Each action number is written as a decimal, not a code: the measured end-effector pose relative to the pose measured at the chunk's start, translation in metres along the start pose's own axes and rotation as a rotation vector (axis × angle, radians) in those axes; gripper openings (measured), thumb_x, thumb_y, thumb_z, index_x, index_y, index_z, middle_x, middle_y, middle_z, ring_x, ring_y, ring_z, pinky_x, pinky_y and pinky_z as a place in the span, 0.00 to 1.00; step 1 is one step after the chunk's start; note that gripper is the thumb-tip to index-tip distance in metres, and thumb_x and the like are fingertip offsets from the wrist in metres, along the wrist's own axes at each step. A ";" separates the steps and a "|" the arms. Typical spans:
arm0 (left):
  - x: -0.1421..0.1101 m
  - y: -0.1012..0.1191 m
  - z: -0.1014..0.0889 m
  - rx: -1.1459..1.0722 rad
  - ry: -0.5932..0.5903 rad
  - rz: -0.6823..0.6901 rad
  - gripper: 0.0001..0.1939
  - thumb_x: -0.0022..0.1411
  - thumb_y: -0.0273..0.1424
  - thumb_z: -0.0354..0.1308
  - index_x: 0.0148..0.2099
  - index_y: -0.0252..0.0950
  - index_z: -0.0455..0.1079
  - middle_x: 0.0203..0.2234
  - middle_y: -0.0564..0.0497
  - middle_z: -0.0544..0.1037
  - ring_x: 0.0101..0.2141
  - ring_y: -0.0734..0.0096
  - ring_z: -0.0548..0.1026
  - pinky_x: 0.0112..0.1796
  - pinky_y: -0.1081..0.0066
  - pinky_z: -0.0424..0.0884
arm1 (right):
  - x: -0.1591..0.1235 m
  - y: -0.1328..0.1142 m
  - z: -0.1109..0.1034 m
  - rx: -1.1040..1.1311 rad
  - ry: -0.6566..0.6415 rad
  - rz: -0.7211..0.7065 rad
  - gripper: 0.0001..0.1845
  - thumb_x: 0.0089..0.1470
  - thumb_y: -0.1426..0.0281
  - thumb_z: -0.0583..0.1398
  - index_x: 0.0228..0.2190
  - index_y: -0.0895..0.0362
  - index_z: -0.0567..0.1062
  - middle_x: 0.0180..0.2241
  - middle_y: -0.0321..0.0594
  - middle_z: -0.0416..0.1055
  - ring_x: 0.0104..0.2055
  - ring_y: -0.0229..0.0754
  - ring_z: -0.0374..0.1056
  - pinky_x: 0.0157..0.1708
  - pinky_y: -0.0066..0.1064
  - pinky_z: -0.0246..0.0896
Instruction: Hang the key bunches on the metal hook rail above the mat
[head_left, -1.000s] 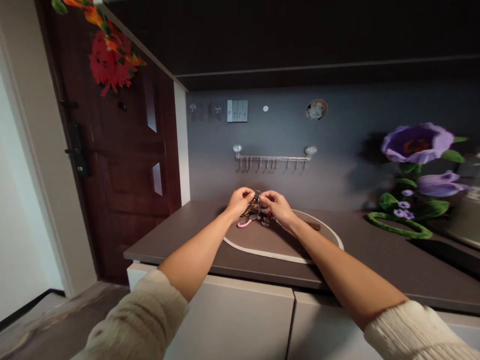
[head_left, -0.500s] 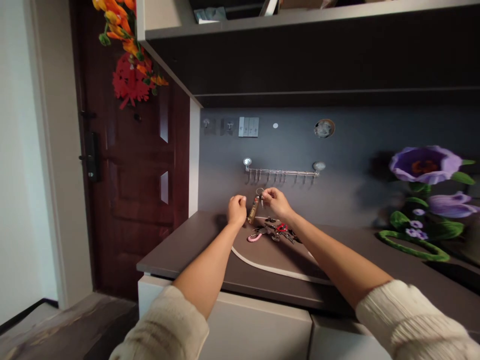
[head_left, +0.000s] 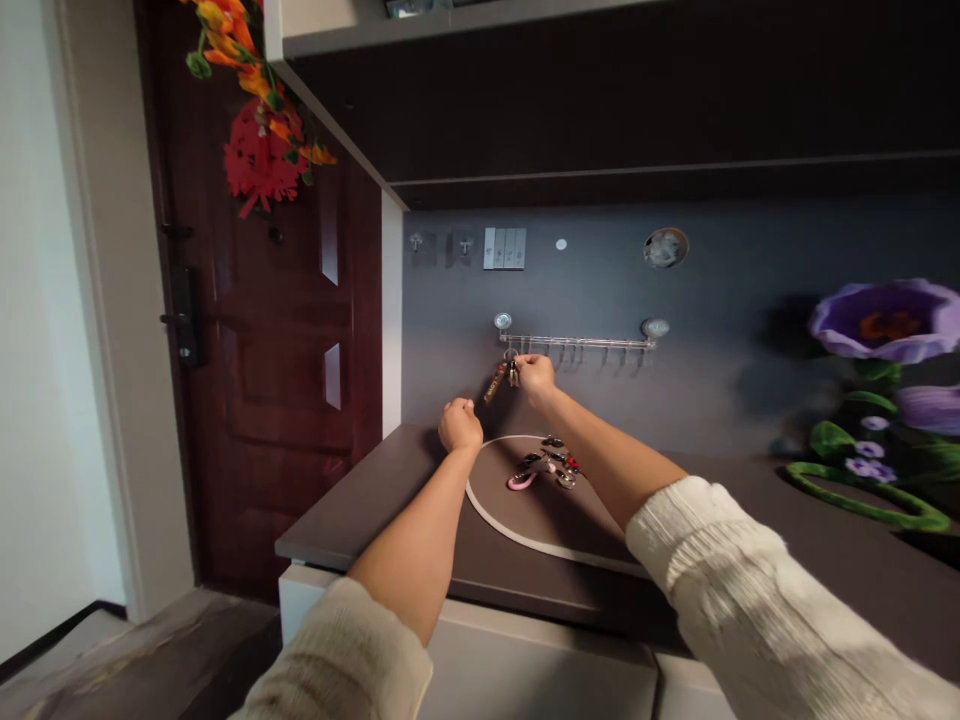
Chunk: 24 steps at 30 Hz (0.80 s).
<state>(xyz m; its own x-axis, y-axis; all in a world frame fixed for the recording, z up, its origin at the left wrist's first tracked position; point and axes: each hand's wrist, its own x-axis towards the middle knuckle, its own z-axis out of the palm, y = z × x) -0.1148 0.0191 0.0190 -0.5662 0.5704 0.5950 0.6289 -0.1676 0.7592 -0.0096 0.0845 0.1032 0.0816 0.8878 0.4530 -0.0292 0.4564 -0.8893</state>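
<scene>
My right hand is raised against the grey wall, pinching a bunch of keys with a brown cylindrical fob hanging off to the left. The key ring sits right at the left end of a metal hook rail; whether it is on a hook, I cannot tell. My left hand is curled closed just above the counter's back edge, holding nothing visible. Below both hands, a pile of keychains with a pink loop lies on an oval mat.
The dark countertop ends at a front edge above pale cabinets. A dark red door stands to the left. A wall switch panel is above the rail, and large purple artificial flowers are to the right.
The keys have gone from over the mat, with both hands on them, up to the rail in my right hand. My left hand has let go and dropped lower.
</scene>
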 end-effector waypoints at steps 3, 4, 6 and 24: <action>0.000 -0.001 0.003 -0.021 0.039 0.038 0.10 0.57 0.28 0.48 0.30 0.36 0.70 0.29 0.45 0.74 0.34 0.66 0.71 0.36 0.67 0.63 | 0.003 0.000 0.008 0.061 0.070 0.065 0.07 0.45 0.77 0.54 0.19 0.59 0.66 0.16 0.34 0.64 0.17 0.31 0.60 0.20 0.26 0.62; 0.000 -0.001 0.003 -0.024 0.045 0.047 0.10 0.57 0.28 0.48 0.29 0.37 0.70 0.28 0.46 0.74 0.33 0.66 0.71 0.36 0.67 0.63 | 0.003 0.000 0.010 0.079 0.096 0.079 0.07 0.45 0.77 0.54 0.19 0.59 0.67 0.17 0.34 0.65 0.17 0.31 0.61 0.21 0.27 0.64; -0.001 0.001 0.003 -0.023 0.045 0.060 0.10 0.57 0.29 0.49 0.29 0.37 0.70 0.28 0.46 0.74 0.33 0.66 0.71 0.36 0.67 0.63 | 0.004 0.002 0.012 0.104 0.129 0.091 0.06 0.45 0.77 0.55 0.19 0.59 0.67 0.17 0.35 0.65 0.18 0.32 0.62 0.21 0.28 0.65; -0.003 0.005 -0.001 0.024 -0.039 0.085 0.10 0.58 0.28 0.48 0.31 0.36 0.71 0.31 0.44 0.74 0.36 0.64 0.71 0.39 0.66 0.63 | 0.000 0.015 0.000 -0.037 0.051 0.085 0.05 0.45 0.76 0.55 0.21 0.58 0.66 0.18 0.33 0.64 0.19 0.31 0.60 0.22 0.27 0.64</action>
<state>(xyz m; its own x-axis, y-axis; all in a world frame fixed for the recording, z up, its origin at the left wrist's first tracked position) -0.1107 0.0162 0.0214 -0.4894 0.5860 0.6458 0.6869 -0.1973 0.6995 -0.0097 0.0915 0.0898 0.1307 0.9187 0.3726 -0.0012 0.3760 -0.9266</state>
